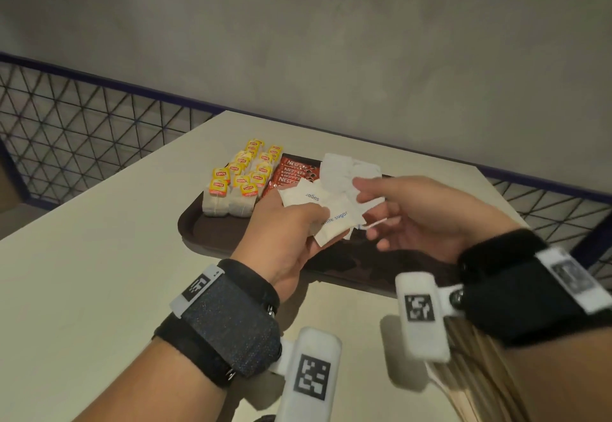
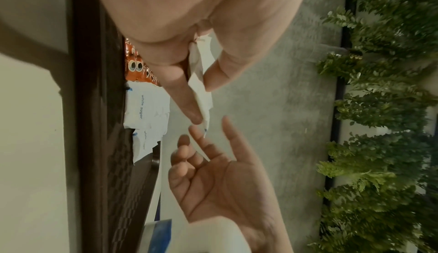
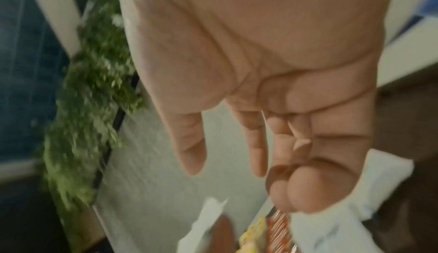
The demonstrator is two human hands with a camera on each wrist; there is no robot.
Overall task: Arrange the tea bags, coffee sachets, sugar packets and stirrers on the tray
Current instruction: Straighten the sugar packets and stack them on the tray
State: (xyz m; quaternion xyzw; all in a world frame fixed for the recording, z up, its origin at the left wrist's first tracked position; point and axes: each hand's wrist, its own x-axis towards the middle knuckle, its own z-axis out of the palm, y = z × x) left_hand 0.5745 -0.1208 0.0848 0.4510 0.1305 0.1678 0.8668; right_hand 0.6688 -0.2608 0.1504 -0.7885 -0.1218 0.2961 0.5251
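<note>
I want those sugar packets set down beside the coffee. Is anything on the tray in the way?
Nothing visible is. The left hand holds the sugar packets over the tray, and the spot right of the coffee sachets is partly hidden by both hands.

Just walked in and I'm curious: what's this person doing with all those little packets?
A person is setting out drink supplies on a dark brown tray. Yellow-tagged tea bags and red coffee sachets already sit in rows at its far end. The left hand grips a bunch of white sugar packets above the tray, while the right hand reaches in at them with fingers mostly extended. Some sugar packets already lie on the tray beside the coffee. Wooden stirrers wait on the table.
</note>
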